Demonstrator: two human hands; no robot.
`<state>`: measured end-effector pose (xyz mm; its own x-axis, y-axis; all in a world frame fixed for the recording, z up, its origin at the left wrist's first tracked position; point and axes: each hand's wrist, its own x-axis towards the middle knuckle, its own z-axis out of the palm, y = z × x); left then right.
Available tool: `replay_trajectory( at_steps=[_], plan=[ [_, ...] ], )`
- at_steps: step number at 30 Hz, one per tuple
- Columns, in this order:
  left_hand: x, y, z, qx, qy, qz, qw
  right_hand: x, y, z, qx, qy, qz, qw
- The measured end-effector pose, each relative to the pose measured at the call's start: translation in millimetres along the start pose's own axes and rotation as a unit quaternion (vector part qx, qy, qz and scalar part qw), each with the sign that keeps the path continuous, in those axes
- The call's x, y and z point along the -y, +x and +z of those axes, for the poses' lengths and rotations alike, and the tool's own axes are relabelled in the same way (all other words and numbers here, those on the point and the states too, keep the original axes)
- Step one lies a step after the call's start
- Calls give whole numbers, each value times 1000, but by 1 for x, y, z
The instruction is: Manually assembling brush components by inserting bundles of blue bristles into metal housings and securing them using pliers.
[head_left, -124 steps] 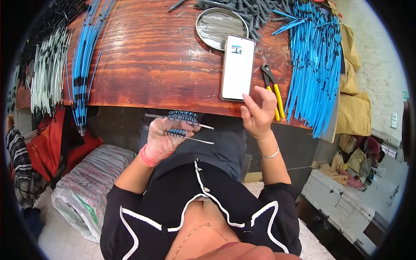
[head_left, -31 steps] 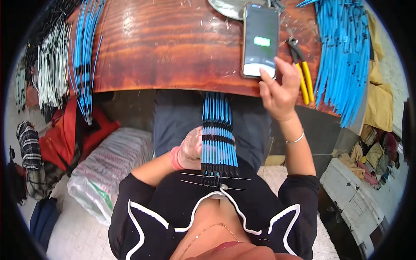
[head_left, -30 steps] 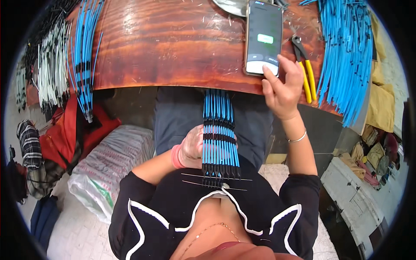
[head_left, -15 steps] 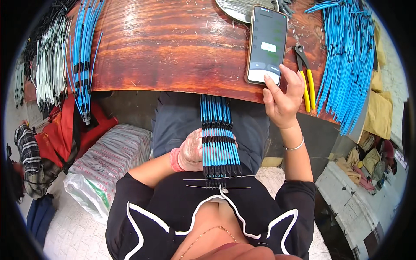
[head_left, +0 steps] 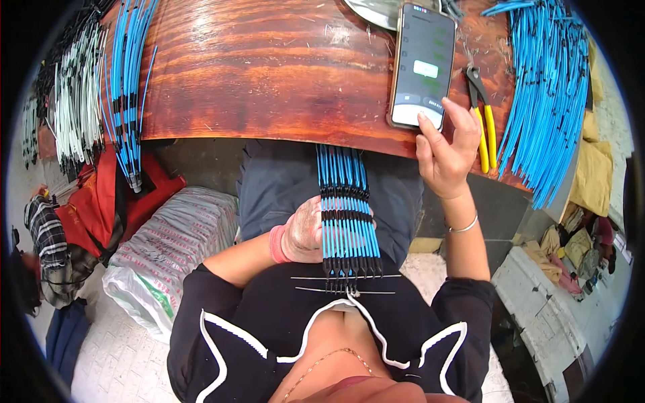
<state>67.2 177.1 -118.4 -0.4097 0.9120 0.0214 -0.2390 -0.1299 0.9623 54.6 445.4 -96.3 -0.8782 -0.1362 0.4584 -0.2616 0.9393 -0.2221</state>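
Note:
My left hand rests in my lap, shut on a flat row of blue cables with black bands; two thin metal rods cross the cables' black tips near my chest. My right hand is raised to the front edge of the wooden table, its thumb touching the lower part of the screen of a smartphone that lies flat there. That hand holds nothing.
Yellow-handled pliers lie right of the phone. A large heap of blue cables fills the table's right side. Blue and white cable bundles hang over its left edge. A metal dish sits at the back. A grey sack lies on the floor to my left.
Four seconds ago my left hand held the cable row bunched near the table edge; now it lies flat along my lap. The right hand has stayed at the phone, whose screen content changed.

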Motion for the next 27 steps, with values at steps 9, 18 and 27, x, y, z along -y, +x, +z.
replay_trajectory(
  at_steps=[9, 18, 27],
  plan=[
    [5, 10, -13, -91, -94, 48, 990, 2, 5, 5, -13, 1, -5, 1000],
    [-12, 20, -27, -177, 120, 37, 976, 1, 1, -1, -22, -16, -1, 1000],
    [-24, 9, -33, -223, -28, -47, 973, 4, 3, 1, -24, 0, 14, 1000]
  ],
)
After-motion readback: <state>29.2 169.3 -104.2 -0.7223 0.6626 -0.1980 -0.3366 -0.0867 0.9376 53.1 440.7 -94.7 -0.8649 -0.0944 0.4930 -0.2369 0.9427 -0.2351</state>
